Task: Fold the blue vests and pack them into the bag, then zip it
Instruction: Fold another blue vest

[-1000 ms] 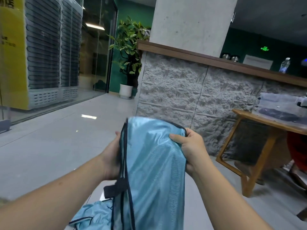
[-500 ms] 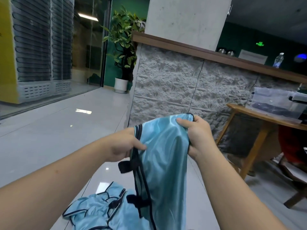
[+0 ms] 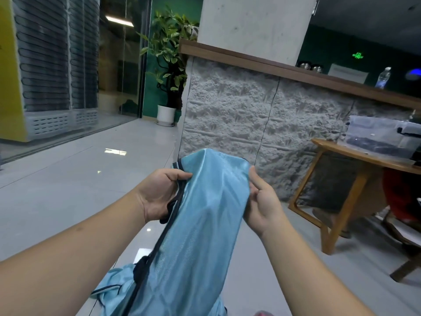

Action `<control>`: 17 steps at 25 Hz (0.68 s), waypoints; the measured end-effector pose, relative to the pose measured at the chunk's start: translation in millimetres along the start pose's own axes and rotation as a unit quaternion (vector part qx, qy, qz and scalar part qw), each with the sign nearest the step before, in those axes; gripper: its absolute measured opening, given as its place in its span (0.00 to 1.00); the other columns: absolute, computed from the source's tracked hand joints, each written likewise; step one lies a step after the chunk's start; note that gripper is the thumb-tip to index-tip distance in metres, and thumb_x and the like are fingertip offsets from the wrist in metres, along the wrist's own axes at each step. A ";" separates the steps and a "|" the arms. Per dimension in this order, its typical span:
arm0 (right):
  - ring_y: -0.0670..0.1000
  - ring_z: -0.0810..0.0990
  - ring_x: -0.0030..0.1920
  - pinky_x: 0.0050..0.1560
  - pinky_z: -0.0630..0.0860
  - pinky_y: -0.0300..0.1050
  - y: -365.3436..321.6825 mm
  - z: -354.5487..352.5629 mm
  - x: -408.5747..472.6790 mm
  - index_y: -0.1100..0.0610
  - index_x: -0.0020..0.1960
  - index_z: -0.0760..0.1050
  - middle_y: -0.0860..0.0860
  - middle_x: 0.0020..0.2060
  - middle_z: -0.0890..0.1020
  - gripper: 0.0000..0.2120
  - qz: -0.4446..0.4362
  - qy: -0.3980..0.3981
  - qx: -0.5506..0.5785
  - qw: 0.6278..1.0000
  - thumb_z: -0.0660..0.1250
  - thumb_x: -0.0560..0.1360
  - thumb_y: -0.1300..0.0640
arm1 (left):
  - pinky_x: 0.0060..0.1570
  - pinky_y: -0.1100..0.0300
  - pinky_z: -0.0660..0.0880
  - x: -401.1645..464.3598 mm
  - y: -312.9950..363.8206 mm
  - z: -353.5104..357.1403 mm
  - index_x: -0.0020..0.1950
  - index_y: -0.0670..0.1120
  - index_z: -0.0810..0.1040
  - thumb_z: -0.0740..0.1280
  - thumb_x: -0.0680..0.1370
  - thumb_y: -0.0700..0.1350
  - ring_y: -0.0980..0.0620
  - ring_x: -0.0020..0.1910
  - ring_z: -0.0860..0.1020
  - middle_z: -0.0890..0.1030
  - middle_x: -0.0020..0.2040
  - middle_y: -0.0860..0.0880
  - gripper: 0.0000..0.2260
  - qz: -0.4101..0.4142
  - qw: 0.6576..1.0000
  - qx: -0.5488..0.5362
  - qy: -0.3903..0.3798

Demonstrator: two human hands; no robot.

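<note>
Left hand (image 3: 163, 195): its grip pinches the dark-trimmed edge of the blue vest (image 3: 200, 224).
Right hand (image 3: 262, 201): its grip holds the opposite edge, fingers curled.
Vest: hangs between both grips, above more vests (image 3: 114, 286) on the floor.
Bag: not visible.
Advice: keep both edges level, taut before folding.

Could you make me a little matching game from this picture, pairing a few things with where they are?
Things:
1. blue vest
2. potted plant
3. water bottle
4. clear plastic box

Places:
a. on the wooden table at the right
b. on the floor beside the stone-faced counter
c. held up between the two hands
d. on the counter's wooden ledge

Pairs: 1-c, 2-b, 3-d, 4-a
</note>
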State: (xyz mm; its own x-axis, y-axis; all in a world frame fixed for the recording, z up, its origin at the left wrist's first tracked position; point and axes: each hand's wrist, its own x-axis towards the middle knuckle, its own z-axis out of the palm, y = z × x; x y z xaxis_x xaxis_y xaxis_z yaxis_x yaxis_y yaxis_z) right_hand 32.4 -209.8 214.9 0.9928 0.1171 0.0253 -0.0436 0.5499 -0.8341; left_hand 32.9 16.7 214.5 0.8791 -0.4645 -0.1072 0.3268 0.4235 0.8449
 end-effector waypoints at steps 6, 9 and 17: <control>0.59 0.82 0.65 0.67 0.77 0.56 26.2 -10.7 -20.2 0.56 0.67 0.82 0.59 0.66 0.82 0.42 0.146 -0.135 -0.167 0.966 0.79 0.61 0.31 | 0.47 0.45 0.85 3.2 0.1 -2.7 0.67 0.35 0.78 0.55 0.82 0.41 0.39 0.48 0.86 0.85 0.55 0.36 0.20 0.041 0.998 -0.044 0.024; 0.59 0.85 0.57 0.61 0.81 0.56 21.3 -8.4 -17.6 0.60 0.64 0.83 0.61 0.62 0.84 0.27 0.131 -0.115 -0.202 0.964 0.80 0.70 0.48 | 0.44 0.47 0.85 -0.6 3.4 -8.1 0.62 0.36 0.80 0.57 0.81 0.42 0.39 0.47 0.86 0.84 0.54 0.36 0.17 0.025 0.999 -0.018 0.016; 0.61 0.84 0.58 0.61 0.81 0.54 -8.3 -6.9 -18.7 0.67 0.63 0.81 0.63 0.59 0.85 0.21 0.082 -0.097 -0.267 0.955 0.77 0.73 0.60 | 0.30 0.55 0.81 -15.6 31.8 -25.4 0.49 0.40 0.78 0.65 0.74 0.46 0.43 0.33 0.82 0.81 0.40 0.41 0.11 -0.030 0.992 0.102 0.064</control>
State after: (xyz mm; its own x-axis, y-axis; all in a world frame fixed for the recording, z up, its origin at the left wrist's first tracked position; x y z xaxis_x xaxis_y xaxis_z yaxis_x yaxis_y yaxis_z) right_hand 14.9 -222.3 217.6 0.9360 0.3447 -0.0720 -0.0830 0.0171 -0.9964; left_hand 38.4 57.2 229.7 0.9011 -0.3758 -0.2161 0.3152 0.2258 0.9218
